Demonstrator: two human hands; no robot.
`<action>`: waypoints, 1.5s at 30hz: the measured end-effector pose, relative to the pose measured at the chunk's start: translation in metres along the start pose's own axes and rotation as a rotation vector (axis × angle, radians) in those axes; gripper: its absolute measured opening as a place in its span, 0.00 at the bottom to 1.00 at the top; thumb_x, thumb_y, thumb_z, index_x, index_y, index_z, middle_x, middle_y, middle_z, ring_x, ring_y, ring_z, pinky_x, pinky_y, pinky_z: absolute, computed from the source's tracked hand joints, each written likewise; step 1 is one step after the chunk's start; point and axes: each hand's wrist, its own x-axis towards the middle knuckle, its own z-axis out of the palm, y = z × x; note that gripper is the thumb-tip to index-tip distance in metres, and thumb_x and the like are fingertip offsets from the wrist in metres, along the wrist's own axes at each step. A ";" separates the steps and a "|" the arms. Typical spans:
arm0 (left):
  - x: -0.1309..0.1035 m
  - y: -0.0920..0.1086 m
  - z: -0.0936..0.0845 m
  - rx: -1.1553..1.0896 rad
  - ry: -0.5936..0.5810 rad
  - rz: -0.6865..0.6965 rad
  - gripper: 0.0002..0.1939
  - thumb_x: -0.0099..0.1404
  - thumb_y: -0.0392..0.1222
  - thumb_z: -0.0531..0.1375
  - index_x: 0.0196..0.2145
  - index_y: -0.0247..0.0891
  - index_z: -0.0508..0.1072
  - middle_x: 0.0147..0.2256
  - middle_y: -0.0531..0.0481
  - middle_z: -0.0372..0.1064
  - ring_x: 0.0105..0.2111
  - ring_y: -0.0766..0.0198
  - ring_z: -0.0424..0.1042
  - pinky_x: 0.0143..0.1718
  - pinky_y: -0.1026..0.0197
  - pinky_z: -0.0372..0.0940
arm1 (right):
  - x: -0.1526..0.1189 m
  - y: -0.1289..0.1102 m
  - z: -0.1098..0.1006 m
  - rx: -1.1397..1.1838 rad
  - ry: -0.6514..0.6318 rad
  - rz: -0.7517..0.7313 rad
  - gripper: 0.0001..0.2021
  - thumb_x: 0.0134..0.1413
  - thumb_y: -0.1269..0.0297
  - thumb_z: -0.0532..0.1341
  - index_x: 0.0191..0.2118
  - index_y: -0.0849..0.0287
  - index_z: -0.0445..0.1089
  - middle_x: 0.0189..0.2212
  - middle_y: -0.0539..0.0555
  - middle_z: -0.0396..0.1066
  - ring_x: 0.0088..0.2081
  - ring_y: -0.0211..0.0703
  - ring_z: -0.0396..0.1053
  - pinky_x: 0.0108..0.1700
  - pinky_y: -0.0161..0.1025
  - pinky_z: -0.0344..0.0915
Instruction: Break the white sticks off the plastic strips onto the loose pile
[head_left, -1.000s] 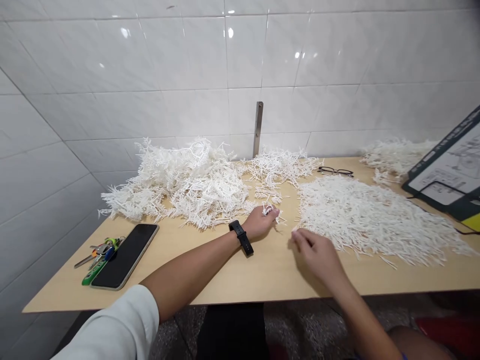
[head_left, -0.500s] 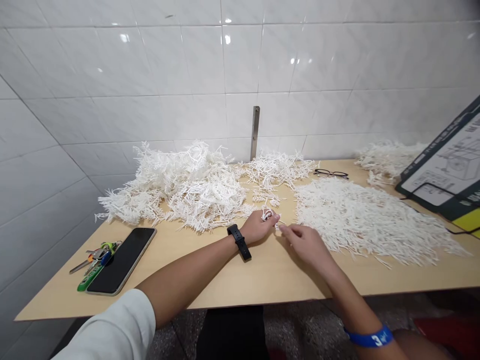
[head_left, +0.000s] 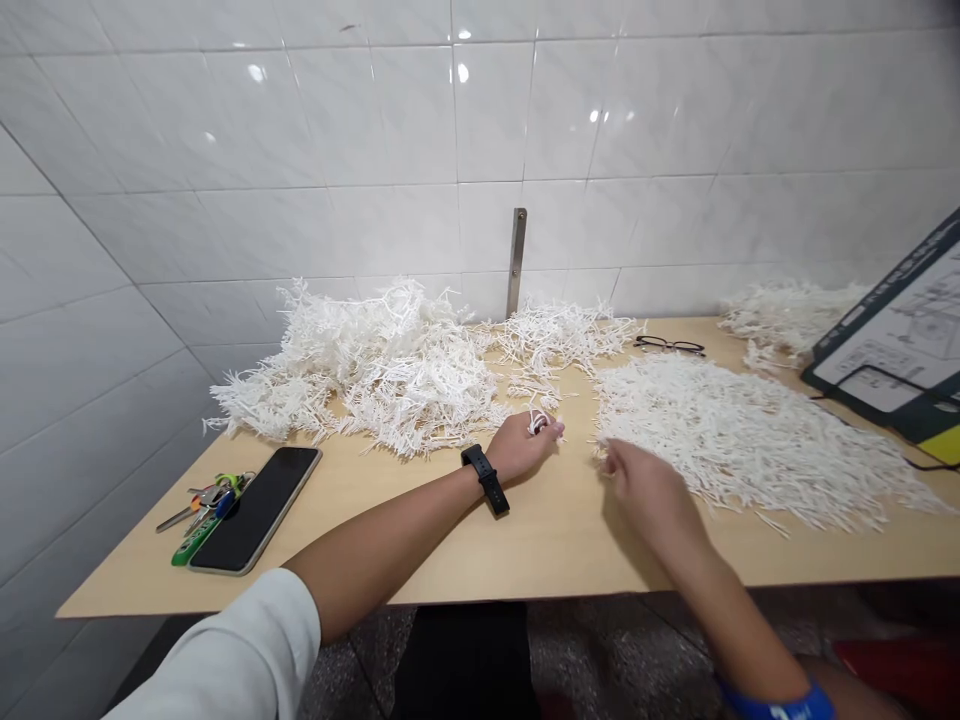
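My left hand (head_left: 523,446), with a black watch on its wrist, is closed on white plastic pieces (head_left: 538,423) over the middle of the table. To its right, my right hand (head_left: 645,490) is closed at the left edge of a flat, spread pile of white strands (head_left: 735,430); what its fingertips hold is too small and blurred to name. A tall tangled heap of branching white pieces (head_left: 390,360) lies behind and left of my left hand. A smaller heap (head_left: 562,335) lies farther back, near the wall.
A phone (head_left: 259,510) and a bunch of keys (head_left: 210,500) lie at the table's left. Black glasses (head_left: 670,345) rest near the back. A green and white box (head_left: 900,340) stands at the right, beside another white heap (head_left: 787,315). A metal strip (head_left: 516,262) stands against the tiled wall.
My right hand has moved right, away from my left hand, to the edge of the flat pile. My left hand keeps its grip. The camera view has shifted slightly.
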 end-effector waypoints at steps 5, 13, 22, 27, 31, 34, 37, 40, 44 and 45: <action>-0.008 0.009 0.004 0.081 -0.029 0.064 0.20 0.65 0.50 0.56 0.50 0.37 0.73 0.43 0.46 0.74 0.39 0.60 0.70 0.43 0.58 0.63 | 0.028 0.035 -0.004 -0.133 0.145 0.053 0.25 0.52 0.77 0.50 0.56 0.68 0.68 0.39 0.65 0.77 0.36 0.51 0.73 0.36 0.42 0.61; -0.016 0.012 0.012 0.049 0.055 0.197 0.16 0.68 0.42 0.53 0.50 0.37 0.72 0.46 0.44 0.73 0.44 0.60 0.70 0.51 0.56 0.64 | 0.009 -0.007 0.031 0.493 0.103 0.071 0.17 0.62 0.56 0.51 0.41 0.60 0.74 0.31 0.56 0.77 0.33 0.47 0.73 0.36 0.39 0.64; 0.024 0.029 -0.048 -0.085 0.092 0.102 0.13 0.67 0.36 0.50 0.41 0.35 0.73 0.37 0.45 0.75 0.38 0.62 0.74 0.43 0.59 0.67 | 0.009 -0.004 0.041 0.477 0.073 0.026 0.15 0.60 0.60 0.50 0.36 0.59 0.73 0.31 0.56 0.77 0.34 0.47 0.73 0.38 0.40 0.63; 0.018 0.023 -0.059 0.320 -0.231 0.178 0.11 0.63 0.39 0.57 0.41 0.41 0.77 0.44 0.48 0.76 0.45 0.58 0.72 0.49 0.58 0.63 | 0.012 -0.002 0.043 0.485 0.058 0.031 0.15 0.59 0.58 0.51 0.36 0.58 0.73 0.32 0.56 0.76 0.33 0.48 0.72 0.38 0.41 0.63; 0.006 0.009 -0.043 0.322 -0.318 0.097 0.18 0.58 0.42 0.62 0.47 0.38 0.75 0.44 0.45 0.74 0.41 0.58 0.72 0.42 0.60 0.65 | 0.012 -0.006 0.042 0.466 0.031 0.044 0.16 0.58 0.55 0.54 0.39 0.59 0.74 0.30 0.55 0.75 0.31 0.46 0.70 0.36 0.40 0.63; 0.000 0.004 -0.035 0.222 -0.353 0.098 0.15 0.62 0.41 0.57 0.45 0.37 0.75 0.43 0.45 0.74 0.41 0.61 0.71 0.43 0.62 0.65 | 0.012 -0.010 0.042 0.364 -0.013 0.013 0.18 0.56 0.52 0.57 0.43 0.59 0.74 0.30 0.53 0.72 0.32 0.45 0.69 0.35 0.39 0.61; -0.002 0.002 -0.033 0.210 -0.365 0.174 0.14 0.61 0.42 0.57 0.43 0.37 0.76 0.42 0.46 0.73 0.42 0.61 0.70 0.44 0.62 0.63 | 0.011 -0.012 0.044 0.222 -0.032 -0.068 0.15 0.58 0.55 0.56 0.44 0.57 0.73 0.33 0.54 0.71 0.34 0.45 0.69 0.35 0.38 0.58; -0.002 0.001 -0.034 0.223 -0.403 0.215 0.15 0.57 0.37 0.58 0.43 0.36 0.74 0.39 0.47 0.72 0.36 0.63 0.68 0.39 0.63 0.63 | 0.010 -0.012 0.046 0.156 -0.050 -0.114 0.12 0.61 0.61 0.53 0.44 0.57 0.72 0.35 0.53 0.70 0.34 0.44 0.68 0.33 0.37 0.56; -0.001 -0.001 -0.032 0.255 -0.393 0.212 0.18 0.54 0.32 0.54 0.42 0.35 0.73 0.35 0.49 0.71 0.32 0.64 0.66 0.36 0.62 0.63 | 0.008 -0.014 0.044 0.090 -0.043 -0.152 0.09 0.60 0.67 0.52 0.38 0.58 0.69 0.32 0.53 0.70 0.32 0.43 0.66 0.31 0.37 0.51; -0.001 -0.002 -0.031 0.279 -0.384 0.246 0.17 0.54 0.33 0.54 0.42 0.36 0.73 0.36 0.48 0.71 0.35 0.62 0.67 0.40 0.60 0.63 | 0.008 -0.016 0.043 0.072 -0.039 -0.171 0.09 0.60 0.67 0.52 0.38 0.58 0.69 0.32 0.53 0.70 0.33 0.43 0.66 0.31 0.37 0.51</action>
